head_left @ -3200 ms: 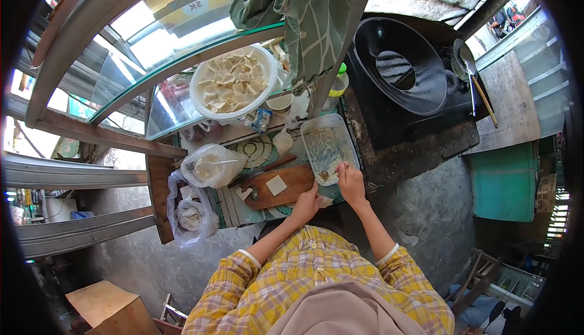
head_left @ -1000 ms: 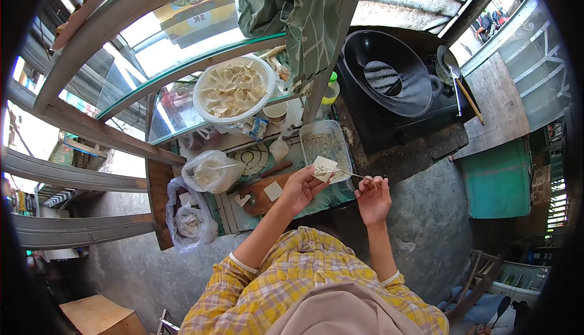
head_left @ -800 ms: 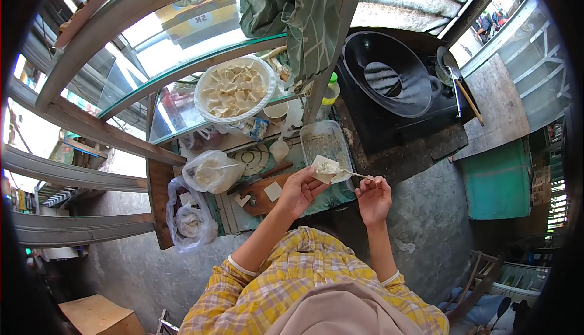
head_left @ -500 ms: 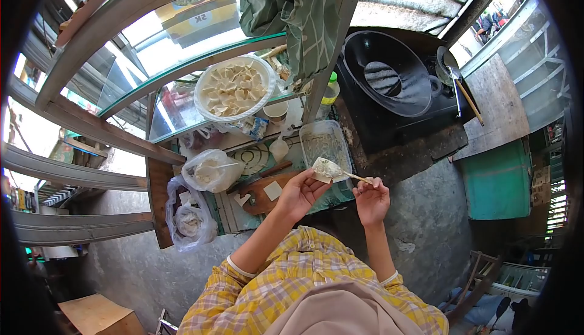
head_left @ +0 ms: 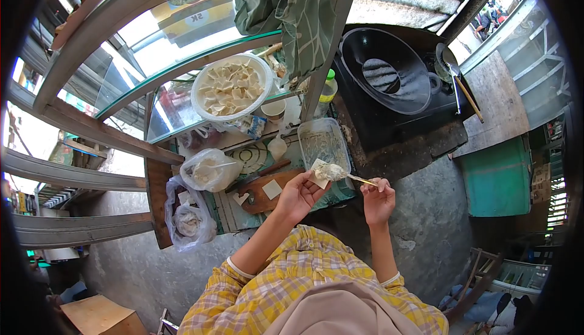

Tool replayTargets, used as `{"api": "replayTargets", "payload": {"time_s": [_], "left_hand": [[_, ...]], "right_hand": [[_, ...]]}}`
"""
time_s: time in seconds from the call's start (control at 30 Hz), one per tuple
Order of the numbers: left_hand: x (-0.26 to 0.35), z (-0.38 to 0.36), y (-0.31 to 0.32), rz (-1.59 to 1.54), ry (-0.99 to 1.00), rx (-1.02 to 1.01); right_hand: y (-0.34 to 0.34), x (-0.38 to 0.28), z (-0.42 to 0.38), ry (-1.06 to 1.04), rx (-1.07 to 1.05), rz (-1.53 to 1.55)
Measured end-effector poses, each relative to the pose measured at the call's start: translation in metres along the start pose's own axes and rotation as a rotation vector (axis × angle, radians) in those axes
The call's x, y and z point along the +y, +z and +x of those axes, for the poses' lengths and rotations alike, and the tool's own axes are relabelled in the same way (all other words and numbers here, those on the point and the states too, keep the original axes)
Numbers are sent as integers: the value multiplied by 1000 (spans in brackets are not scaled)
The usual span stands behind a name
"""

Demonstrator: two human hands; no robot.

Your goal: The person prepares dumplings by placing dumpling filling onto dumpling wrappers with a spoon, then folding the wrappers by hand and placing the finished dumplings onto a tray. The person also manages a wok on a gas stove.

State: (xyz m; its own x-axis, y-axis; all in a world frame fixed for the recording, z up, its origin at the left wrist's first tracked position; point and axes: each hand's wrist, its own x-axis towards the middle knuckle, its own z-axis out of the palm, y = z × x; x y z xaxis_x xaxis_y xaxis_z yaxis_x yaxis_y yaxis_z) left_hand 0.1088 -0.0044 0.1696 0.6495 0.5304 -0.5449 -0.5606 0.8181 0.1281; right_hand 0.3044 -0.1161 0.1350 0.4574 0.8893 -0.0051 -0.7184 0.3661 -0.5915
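My left hand holds a thin square dumpling wrapper by its edge, between thumb and fingers. A lump of pale, green-flecked filling is at the wrapper. In my right hand, the fingers pinch the thin handle of a spoon, whose head meets the filling and is hidden by it. Just beyond my hands sits a clear plastic tub with pale residue inside. A wooden board to the left carries separate wrapper squares.
A white round tray of folded dumplings stands on the glass shelf. Plastic bags with pale contents lie at the left. A black wok sits on the stove at the right, with a long-handled utensil beside it. A wooden post rises between.
The filling, earlier flatter across the wrapper, now stands in a bulkier lump at the spoon's head. My right hand has shifted slightly right and the spoon has tilted.
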Motion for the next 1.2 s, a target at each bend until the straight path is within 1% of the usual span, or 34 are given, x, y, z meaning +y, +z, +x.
{"api": "replayTargets", "payload": {"time_s": [0.1, 0.2, 0.3, 0.4, 0.5, 0.6, 0.7, 0.73, 0.83, 0.9, 0.93, 1.03, 1.2], "left_hand": [[-2, 2, -3, -3, 7, -1], [-5, 6, -6, 27, 29, 77], [2, 8, -17, 132, 119, 44], [7, 11, -27, 287, 291, 66], [10, 9, -29, 350, 315, 59], [7, 13, -34, 367, 286, 30], [5, 11, -27, 357, 234, -33], [4, 13, -27, 350, 225, -32], [-3, 16, -26, 361, 189, -50], [-5, 13, -22, 418, 176, -81], [-5, 13, -23, 446, 167, -64], [-8, 16, -25, 508, 142, -26], [-3, 10, -14, 582, 100, 2]], "right_hand": [[1, -1, -2, 4, 53, 16], [-7, 2, -3, 16, 101, 50], [-21, 5, -5, 16, 180, 108], [-36, 15, -2, -22, 285, -234], [-47, 35, 5, 47, 92, -983], [-68, 67, 11, -95, -246, -1572], [-20, 63, 2, -75, -218, -1891], [-5, 58, 1, -17, -231, -1855], [15, 55, 1, -162, -288, -1638], [25, 54, 6, -117, -235, -1339], [27, 55, 8, -96, -209, -1188], [9, 59, 13, 147, -182, -819], [7, 56, 12, 176, -182, -722]]}}
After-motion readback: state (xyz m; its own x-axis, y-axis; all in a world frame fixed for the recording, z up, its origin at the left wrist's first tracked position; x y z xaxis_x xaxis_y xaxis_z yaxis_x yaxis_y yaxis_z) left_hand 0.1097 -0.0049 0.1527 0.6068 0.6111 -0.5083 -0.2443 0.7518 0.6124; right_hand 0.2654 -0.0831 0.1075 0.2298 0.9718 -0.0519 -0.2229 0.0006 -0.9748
